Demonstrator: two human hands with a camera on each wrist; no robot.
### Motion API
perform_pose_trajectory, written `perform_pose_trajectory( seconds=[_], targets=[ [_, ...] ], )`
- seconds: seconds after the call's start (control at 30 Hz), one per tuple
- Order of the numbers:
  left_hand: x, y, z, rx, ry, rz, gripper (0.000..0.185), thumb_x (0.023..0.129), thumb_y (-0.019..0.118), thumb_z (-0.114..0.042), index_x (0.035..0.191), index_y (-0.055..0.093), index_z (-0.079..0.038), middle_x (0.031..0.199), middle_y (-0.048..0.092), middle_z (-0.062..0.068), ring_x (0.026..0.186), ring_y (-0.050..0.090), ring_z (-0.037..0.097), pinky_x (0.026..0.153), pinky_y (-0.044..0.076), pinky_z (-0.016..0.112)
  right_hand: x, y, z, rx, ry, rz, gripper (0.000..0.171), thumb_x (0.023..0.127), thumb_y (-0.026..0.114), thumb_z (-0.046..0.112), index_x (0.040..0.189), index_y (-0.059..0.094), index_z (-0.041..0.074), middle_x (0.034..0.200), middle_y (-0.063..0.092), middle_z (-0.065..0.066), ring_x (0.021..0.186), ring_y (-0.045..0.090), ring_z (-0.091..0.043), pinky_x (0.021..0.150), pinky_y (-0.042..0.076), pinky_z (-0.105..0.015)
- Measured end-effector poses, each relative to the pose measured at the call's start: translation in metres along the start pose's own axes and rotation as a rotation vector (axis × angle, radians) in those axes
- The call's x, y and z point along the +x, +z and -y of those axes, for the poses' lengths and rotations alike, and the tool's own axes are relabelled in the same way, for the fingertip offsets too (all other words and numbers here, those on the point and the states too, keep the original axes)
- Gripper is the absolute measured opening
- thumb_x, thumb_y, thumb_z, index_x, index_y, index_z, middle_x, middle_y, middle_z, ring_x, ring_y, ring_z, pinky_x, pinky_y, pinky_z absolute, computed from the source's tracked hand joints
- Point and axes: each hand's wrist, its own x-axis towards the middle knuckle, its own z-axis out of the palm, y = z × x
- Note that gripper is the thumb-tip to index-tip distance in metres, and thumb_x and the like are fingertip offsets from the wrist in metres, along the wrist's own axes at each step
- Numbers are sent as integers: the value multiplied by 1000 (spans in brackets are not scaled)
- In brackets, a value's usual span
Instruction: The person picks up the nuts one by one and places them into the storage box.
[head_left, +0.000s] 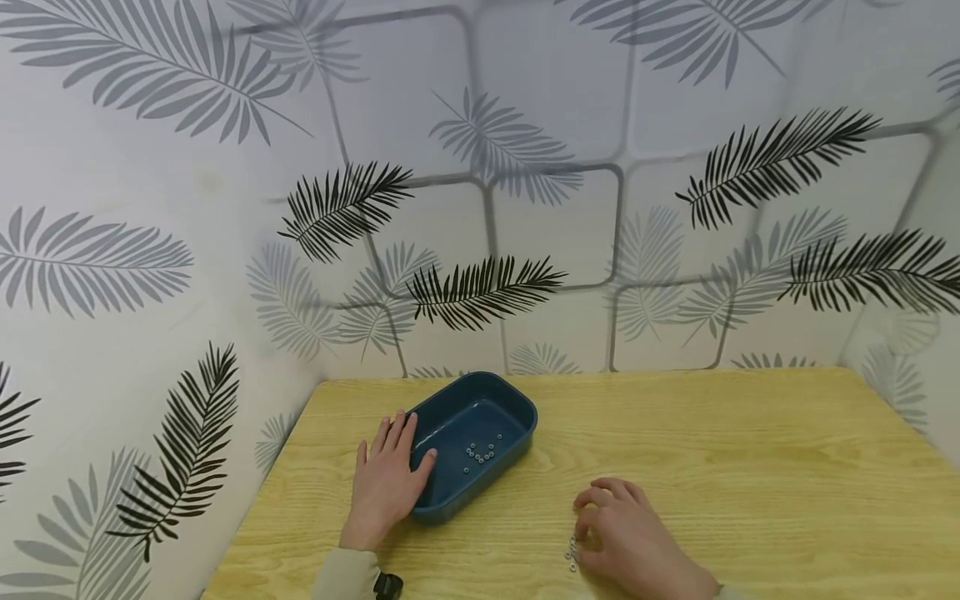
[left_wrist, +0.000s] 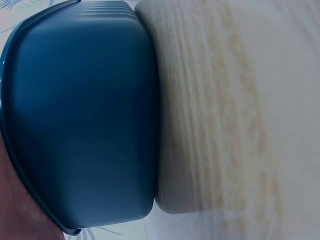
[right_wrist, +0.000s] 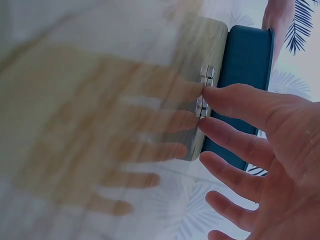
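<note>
A dark blue tray [head_left: 517,414] stands on the wooden table [head_left: 712,450], and several small metal nuts [head_left: 480,454] lie inside it. My left hand [head_left: 401,462] lies flat on the table against the tray's left side, thumb along its wall. The left wrist view is filled by the tray's outer wall [left_wrist: 80,125]. My right hand [head_left: 603,521] rests near the front edge with arched fingers, their tips at a small cluster of nuts [head_left: 572,554] on the table. In the right wrist view its spread fingers [right_wrist: 240,127] touch those nuts [right_wrist: 205,92], with the tray [right_wrist: 247,70] beyond.
Walls papered with a leaf pattern [head_left: 480,287] close off the table at the back and left. The table's right half [head_left: 787,483] is bare wood. A dark band [head_left: 387,586] sits on my left wrist.
</note>
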Motion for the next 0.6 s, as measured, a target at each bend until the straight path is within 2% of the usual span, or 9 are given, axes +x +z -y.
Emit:
perform_pose_trajectory(
  seconds=[0.37, 0.6],
  targets=[
    [-2, -1, -2, -9, -10, 6, 68, 101, 48, -48, 155, 32, -11, 160, 26, 12, 147, 18, 34, 112, 14, 65, 2, 1, 3, -7, -12, -28, 20, 75, 80, 20, 65, 67, 30, 101, 64, 6, 108, 51, -28, 93, 37, -58],
    [0, 0, -1, -20, -1, -5, 67, 101, 49, -47, 155, 32, -11, 160, 27, 13, 147, 19, 35, 112, 15, 66, 5, 1, 5, -5, 20, -23, 15, 74, 80, 27, 67, 66, 27, 101, 63, 5, 107, 51, -27, 94, 37, -56]
  ],
)
